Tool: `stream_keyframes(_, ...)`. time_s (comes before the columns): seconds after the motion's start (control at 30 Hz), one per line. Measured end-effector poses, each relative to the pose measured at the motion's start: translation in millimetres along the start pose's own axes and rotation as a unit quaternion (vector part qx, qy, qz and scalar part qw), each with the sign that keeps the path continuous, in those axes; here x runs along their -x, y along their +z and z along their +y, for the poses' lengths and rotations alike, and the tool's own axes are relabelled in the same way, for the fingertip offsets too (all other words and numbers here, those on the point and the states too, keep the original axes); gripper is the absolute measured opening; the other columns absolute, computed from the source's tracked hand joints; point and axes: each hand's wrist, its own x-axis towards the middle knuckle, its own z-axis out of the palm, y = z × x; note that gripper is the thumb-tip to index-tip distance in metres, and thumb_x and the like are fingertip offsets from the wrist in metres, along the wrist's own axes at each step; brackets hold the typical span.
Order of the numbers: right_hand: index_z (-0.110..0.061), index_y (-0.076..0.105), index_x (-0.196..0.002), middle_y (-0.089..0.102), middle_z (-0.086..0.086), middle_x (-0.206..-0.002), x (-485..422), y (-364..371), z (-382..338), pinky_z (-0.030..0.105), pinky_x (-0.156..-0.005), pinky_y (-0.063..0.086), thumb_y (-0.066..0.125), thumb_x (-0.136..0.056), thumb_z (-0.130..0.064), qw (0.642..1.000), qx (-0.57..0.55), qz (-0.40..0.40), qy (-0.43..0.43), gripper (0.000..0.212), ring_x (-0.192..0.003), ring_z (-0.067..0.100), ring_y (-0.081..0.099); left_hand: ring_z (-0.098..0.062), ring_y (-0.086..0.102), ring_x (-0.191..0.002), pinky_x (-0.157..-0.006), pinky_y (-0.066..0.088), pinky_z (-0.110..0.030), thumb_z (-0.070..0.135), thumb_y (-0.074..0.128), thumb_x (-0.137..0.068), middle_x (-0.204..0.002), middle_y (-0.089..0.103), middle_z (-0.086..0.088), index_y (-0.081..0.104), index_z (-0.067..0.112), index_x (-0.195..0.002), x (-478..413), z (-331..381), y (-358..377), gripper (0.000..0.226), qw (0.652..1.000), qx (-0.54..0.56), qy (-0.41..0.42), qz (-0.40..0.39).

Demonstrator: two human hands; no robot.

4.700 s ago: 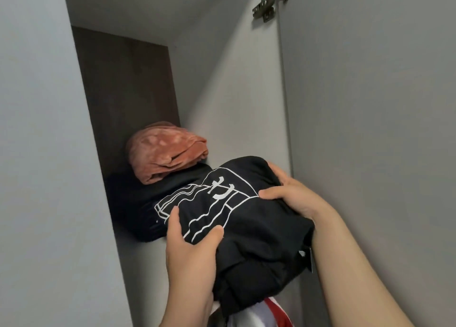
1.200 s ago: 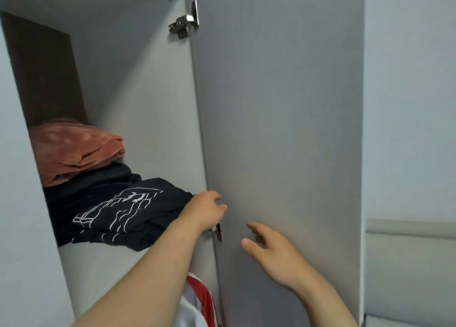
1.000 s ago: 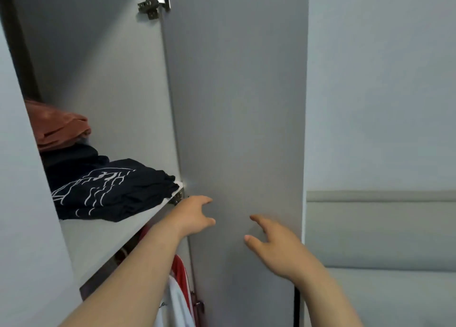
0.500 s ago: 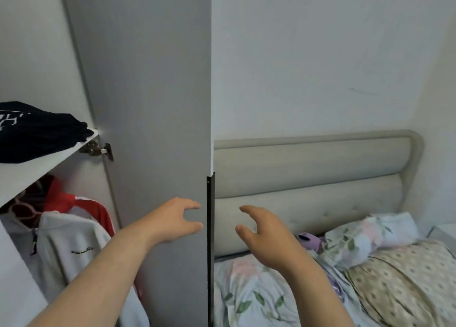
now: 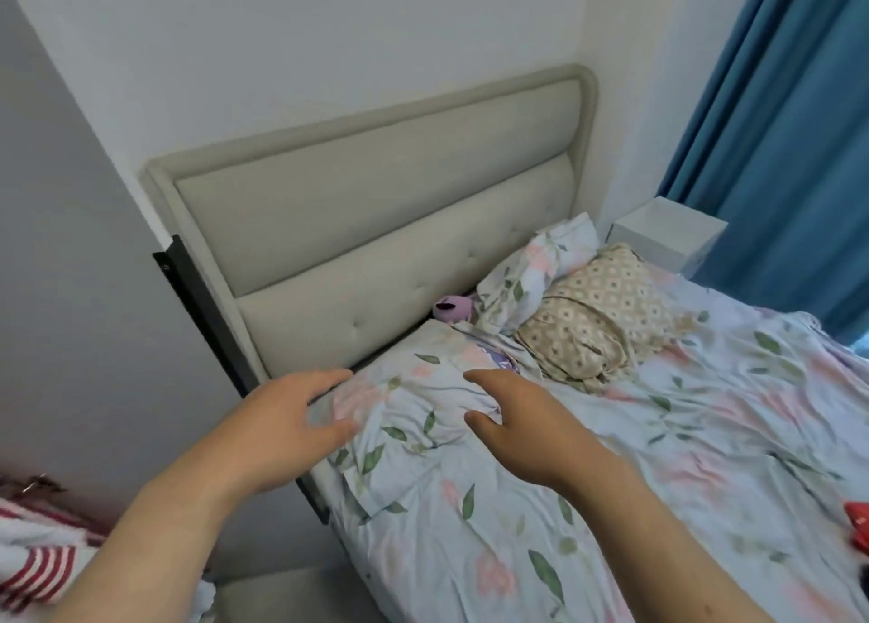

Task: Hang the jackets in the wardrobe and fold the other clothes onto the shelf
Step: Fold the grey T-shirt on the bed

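My left hand (image 5: 289, 418) and my right hand (image 5: 522, 422) hover side by side in front of me over the near corner of the bed, fingers loosely spread, holding nothing. A white jacket with red stripes (image 5: 35, 561) shows at the bottom left, inside the wardrobe. A red piece of clothing (image 5: 858, 521) peeks in at the right edge, lying on the bed. The shelf with the folded clothes is out of view.
The grey wardrobe door (image 5: 70, 293) stands open at the left, its dark edge beside the beige padded headboard (image 5: 376, 208). The bed (image 5: 658, 481) has a floral sheet, two pillows and a small purple toy (image 5: 451, 309). A white nightstand (image 5: 667, 236) and blue curtain (image 5: 790, 128) are at the right.
The folded black shirt was left on the shelf. My view has swung right and down from the wardrobe to the bed, and both empty hands came along.
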Motion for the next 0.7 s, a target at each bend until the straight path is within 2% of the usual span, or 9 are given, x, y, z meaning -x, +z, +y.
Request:
stream_keyframes(0.1, -0.031, 0.033, -0.152, 0.038, -0.011, -0.155, 2, 1, 23, 0.027, -0.109, 0.033, 0.047, -0.101, -0.043, 0.999, 0.000, 0.010, 0.038, 0.055, -0.140, 0.010, 0.037, 0.004, 0.042, -0.124, -0.098, 0.034, -0.015, 0.052, 0.068, -0.083, -0.126, 0.037, 0.036, 0.044, 0.046, -0.140, -32, 4, 14, 0.062, 0.999, -0.011, 0.035, -0.036)
stream_keyframes(0.17, -0.032, 0.033, -0.152, 0.038, -0.011, -0.155, 1, 1, 31, 0.026, -0.109, 0.032, 0.047, -0.101, -0.044, 0.998, 0.002, 0.014, 0.053, 0.055, -0.140, 0.010, 0.037, 0.007, 0.044, -0.119, -0.092, 0.033, -0.010, 0.054, 0.066, -0.083, -0.116, 0.032, 0.049, 0.043, 0.055, -0.130, -44, 5, 19, 0.052, 0.996, -0.011, 0.059, -0.068)
stream_keyframes(0.23, -0.032, 0.033, -0.152, 0.037, -0.011, -0.155, -4, -1, 39, 0.027, -0.110, 0.032, 0.048, -0.101, -0.044, 0.997, -0.006, 0.023, 0.075, 0.055, -0.141, 0.011, 0.036, 0.011, 0.043, -0.115, -0.089, 0.033, -0.007, 0.054, 0.066, -0.084, -0.112, 0.032, 0.051, 0.042, 0.059, -0.123, -63, 6, 22, 0.046, 0.992, -0.020, 0.084, -0.092)
stream_keyframes(0.33, -0.030, 0.035, -0.151, 0.038, -0.009, -0.155, -14, -6, 46, 0.029, -0.112, 0.032, 0.048, -0.100, -0.043, 0.995, -0.010, 0.031, 0.093, 0.054, -0.141, 0.013, 0.035, 0.006, 0.042, -0.123, -0.102, 0.032, -0.014, 0.053, 0.067, -0.083, -0.128, 0.039, 0.036, 0.043, 0.049, -0.135, -94, 6, 21, 0.057, 0.989, -0.034, 0.096, -0.103)
stream_keyframes(0.4, -0.027, 0.037, -0.151, 0.037, -0.006, -0.155, -22, -9, 49, 0.031, -0.114, 0.031, 0.048, -0.100, -0.042, 0.994, -0.008, 0.044, 0.102, 0.054, -0.142, 0.015, 0.033, 0.001, 0.043, -0.129, -0.105, 0.031, -0.019, 0.053, 0.068, -0.082, -0.130, 0.041, 0.030, 0.045, 0.045, -0.139, -115, 9, 21, 0.062, 0.988, -0.048, 0.110, -0.093)
stream_keyframes(0.5, -0.027, 0.037, -0.150, 0.031, -0.004, -0.158, -24, -12, 47, 0.034, -0.116, 0.028, 0.049, -0.100, -0.042, 0.990, -0.017, 0.063, 0.128, 0.054, -0.145, 0.016, 0.027, -0.003, 0.049, -0.121, -0.097, 0.033, -0.020, 0.045, 0.074, -0.080, -0.124, 0.049, 0.027, 0.051, 0.048, -0.130, -137, 11, 26, 0.055, 0.987, -0.023, 0.131, -0.092)
stream_keyframes(0.6, -0.027, 0.035, -0.151, 0.028, -0.004, -0.160, -11, -13, 39, 0.034, -0.117, 0.027, 0.048, -0.100, -0.042, 0.983, -0.020, 0.072, 0.170, 0.055, -0.146, 0.017, 0.025, 0.001, 0.048, -0.107, -0.094, 0.035, -0.022, 0.041, 0.079, -0.077, -0.120, 0.053, 0.026, 0.046, 0.061, -0.110, -148, 13, 36, 0.051, 0.979, 0.004, 0.160, -0.128)
stream_keyframes(0.7, -0.029, 0.032, -0.152, 0.025, -0.003, -0.161, 16, -11, 34, 0.035, -0.118, 0.024, 0.048, -0.100, -0.042, 0.972, -0.014, 0.073, 0.223, 0.056, -0.148, 0.016, 0.022, -0.003, 0.051, -0.108, -0.096, 0.036, -0.023, 0.032, 0.085, -0.072, -0.121, 0.058, 0.019, 0.050, 0.058, -0.107, -160, 12, 53, 0.056, 0.968, 0.028, 0.182, -0.170)
